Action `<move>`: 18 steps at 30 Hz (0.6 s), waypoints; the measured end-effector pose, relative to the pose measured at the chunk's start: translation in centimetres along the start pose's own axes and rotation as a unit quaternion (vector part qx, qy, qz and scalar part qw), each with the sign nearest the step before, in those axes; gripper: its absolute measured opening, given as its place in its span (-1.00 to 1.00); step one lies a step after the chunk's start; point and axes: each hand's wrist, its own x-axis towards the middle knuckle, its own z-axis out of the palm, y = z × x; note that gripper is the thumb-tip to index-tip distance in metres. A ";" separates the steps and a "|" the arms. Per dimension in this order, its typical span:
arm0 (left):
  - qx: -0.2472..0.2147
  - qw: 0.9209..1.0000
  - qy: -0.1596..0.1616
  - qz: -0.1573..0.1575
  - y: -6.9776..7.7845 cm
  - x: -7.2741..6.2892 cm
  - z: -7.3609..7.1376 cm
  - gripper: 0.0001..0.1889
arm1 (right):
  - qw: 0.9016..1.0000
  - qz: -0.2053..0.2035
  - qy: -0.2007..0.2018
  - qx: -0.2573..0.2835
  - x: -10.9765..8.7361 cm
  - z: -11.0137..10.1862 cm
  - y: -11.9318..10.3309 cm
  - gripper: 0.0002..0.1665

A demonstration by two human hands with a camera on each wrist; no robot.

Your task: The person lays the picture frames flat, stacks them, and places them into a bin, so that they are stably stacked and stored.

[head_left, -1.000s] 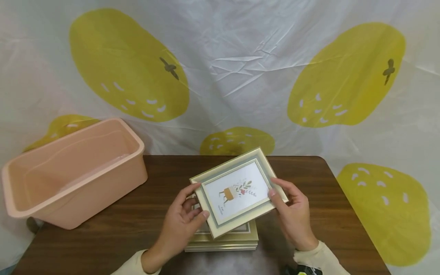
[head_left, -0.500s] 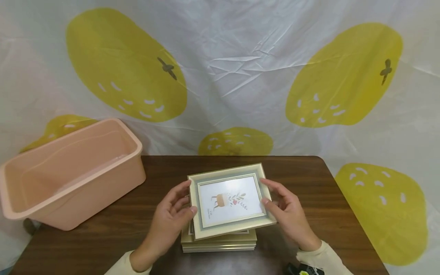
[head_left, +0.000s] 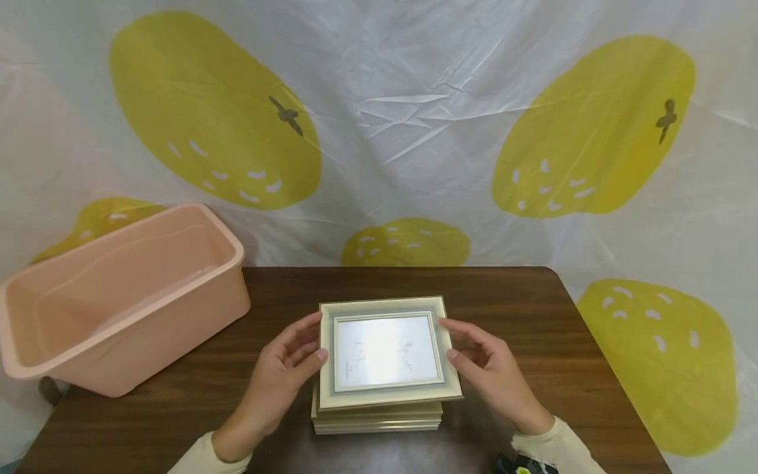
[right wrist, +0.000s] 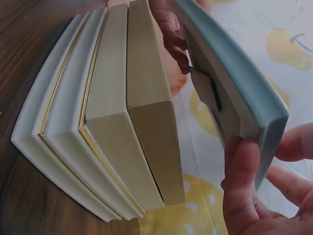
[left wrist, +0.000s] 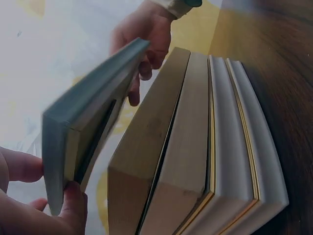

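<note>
A cream picture frame (head_left: 387,349) with a grey-blue inner band is held level above a stack of picture frames (head_left: 379,421). My left hand (head_left: 272,375) pinches its left edge, thumb on the front and fingers around the side. At the right edge my right hand (head_left: 494,375) grips it likewise. Glare hides most of the picture behind the glass. In the left wrist view, a gap separates the held frame (left wrist: 90,98) from the stacked frames (left wrist: 195,132), two tan and others white with gold lines. A black piece shows on the held frame's back (right wrist: 210,93) in the right wrist view.
A pink plastic bin (head_left: 177,322) stands at the left of the dark wooden table (head_left: 545,329). Behind the table hangs a white curtain (head_left: 408,164) printed with yellow fruit. A black device (head_left: 524,464) is at the right sleeve.
Both hands have lowered the picture frame and turned it from a slant to nearly square over the stack. Glare has come across its glass. The bin and stack remain in place.
</note>
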 end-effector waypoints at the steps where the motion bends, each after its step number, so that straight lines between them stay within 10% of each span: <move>1: 0.003 1.000 0.004 -0.004 0.0 0.0 -0.1 -0.37 | 1.000 0.001 -0.003 0.001 0.0 0.0 0.1 -0.48; 18: 0.109 0.994 0.020 -0.002 -0.7 0.6 -1.2 -0.44 | 0.999 0.005 -0.025 0.035 -0.2 1.3 1.0 -0.39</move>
